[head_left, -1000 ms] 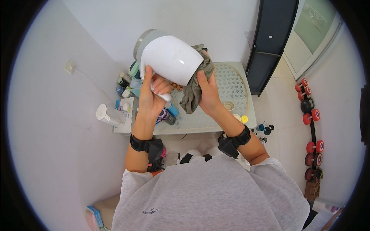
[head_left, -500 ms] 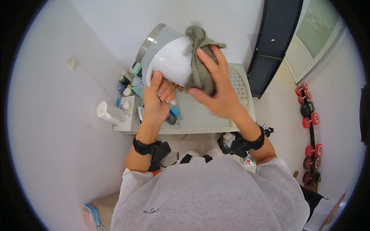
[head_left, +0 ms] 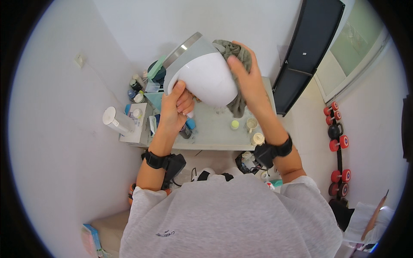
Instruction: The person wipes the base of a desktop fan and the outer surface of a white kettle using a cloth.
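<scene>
Starting at the far left, we see one tall white cylindrical plastic bottle [head_left: 115, 121] standing at the left end of the pale rectangular table [head_left: 215, 129], with a huddle of small jars and bottles [head_left: 137, 90] behind it near the wall; they are too crowded for us to count. Next comes our left hand [head_left: 175, 107], one of two in view, closed around the lower rim of the single large white rounded tub with a grey band and a metal ring at its mouth [head_left: 201, 73]. We hold that tub tilted in the air above the table, touching nothing but our hands and the cloth. The left hand sits under its left side, thumb up along the white wall and fingers curled beneath.

Moving right, one crumpled grey-green cloth [head_left: 236, 64] drapes over the tub's upper right side and hangs down behind it. Our right hand [head_left: 247, 81] lies flat and spread on that cloth, pressing it against the tub, so the tub sits just left of and under this palm. Each wrist carries one black band, two in all.

Below the right hand, three small round cups [head_left: 251, 124] stand on the table. Far right, several red-ended dumbbells [head_left: 337, 142] line the floor by the wall.
</scene>
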`<state>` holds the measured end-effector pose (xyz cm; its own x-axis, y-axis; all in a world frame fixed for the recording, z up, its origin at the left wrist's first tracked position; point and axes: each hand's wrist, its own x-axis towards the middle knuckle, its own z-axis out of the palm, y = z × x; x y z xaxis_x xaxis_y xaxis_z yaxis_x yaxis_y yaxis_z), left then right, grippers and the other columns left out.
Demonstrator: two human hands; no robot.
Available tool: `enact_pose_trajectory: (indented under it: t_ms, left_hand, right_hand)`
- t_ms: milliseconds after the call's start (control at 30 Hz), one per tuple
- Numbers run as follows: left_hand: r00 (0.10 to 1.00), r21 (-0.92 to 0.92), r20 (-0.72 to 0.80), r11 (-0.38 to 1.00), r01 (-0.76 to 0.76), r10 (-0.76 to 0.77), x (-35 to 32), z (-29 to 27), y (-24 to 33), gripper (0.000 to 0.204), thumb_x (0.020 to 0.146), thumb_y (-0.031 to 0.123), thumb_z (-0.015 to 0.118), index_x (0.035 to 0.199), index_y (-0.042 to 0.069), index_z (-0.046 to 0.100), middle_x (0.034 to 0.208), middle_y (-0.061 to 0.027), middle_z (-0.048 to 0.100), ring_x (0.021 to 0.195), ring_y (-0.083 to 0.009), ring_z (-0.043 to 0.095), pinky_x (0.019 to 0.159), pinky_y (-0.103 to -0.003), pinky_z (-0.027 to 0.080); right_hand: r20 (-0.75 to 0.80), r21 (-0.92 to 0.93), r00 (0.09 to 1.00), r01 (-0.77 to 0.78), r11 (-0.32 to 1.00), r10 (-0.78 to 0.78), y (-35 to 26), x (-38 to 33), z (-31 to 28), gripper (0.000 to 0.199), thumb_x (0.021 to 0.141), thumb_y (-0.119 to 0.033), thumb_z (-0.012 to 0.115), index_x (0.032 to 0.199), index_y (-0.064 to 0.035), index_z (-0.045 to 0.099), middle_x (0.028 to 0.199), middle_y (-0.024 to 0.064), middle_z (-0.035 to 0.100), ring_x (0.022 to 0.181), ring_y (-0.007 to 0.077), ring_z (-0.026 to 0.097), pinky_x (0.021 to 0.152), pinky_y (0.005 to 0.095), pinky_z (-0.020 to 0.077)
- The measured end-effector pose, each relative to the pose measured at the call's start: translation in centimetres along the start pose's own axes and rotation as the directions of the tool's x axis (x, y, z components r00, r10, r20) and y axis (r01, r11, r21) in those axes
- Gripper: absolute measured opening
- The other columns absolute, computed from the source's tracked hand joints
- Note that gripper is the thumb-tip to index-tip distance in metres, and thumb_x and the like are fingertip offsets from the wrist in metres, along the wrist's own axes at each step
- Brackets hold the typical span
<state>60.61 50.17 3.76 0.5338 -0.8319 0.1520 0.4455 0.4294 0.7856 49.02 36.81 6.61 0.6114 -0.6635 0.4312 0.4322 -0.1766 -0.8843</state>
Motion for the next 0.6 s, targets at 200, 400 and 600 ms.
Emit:
enact_pose_trajectory:
  t_ms: [200,400,600]
  left_hand:
    - [0.976,0.118,-0.203,0.991,-0.054,0.078,-0.8,0.4,0.3,0.015,0.08,0.016,0.06,0.078,0.008,0.047,0.049,0.0056,0.032,0.037,-0.004,0.027,0.036,-0.021,0.022]
    - [0.984,0.113,-0.166,0.993,-0.044,0.063,-1.1,0.8,1.1,0.016,0.082,0.019,0.058,0.076,0.01,0.047,0.048,0.007,0.03,0.037,-0.0032,0.026,0.036,-0.02,0.021]
    - [0.956,0.053,-0.287,0.997,-0.054,0.067,-0.8,0.9,1.1,0.017,0.078,0.017,0.064,0.08,0.007,0.05,0.049,0.0061,0.033,0.039,-0.0044,0.028,0.037,-0.021,0.023]
  right_hand:
    - [0.292,-0.69,0.791,0.564,0.454,-0.538,0.3,-4.5,3.3,0.052,0.076,-0.016,0.056,0.124,-0.0078,0.039,0.123,0.0215,0.033,0.112,0.0405,0.033,0.095,0.0487,0.025]
    - [0.075,-0.323,0.944,0.327,0.888,-0.321,0.2,-1.7,2.3,0.045,0.082,-0.016,0.05,0.124,-0.0068,0.039,0.122,0.0196,0.038,0.111,0.0358,0.038,0.096,0.0407,0.0268]
    - [0.289,-0.753,0.8,0.529,0.391,-0.526,1.9,-5.0,4.3,0.055,0.076,-0.014,0.055,0.127,-0.0045,0.036,0.127,0.0232,0.034,0.118,0.041,0.031,0.097,0.0403,0.0261]
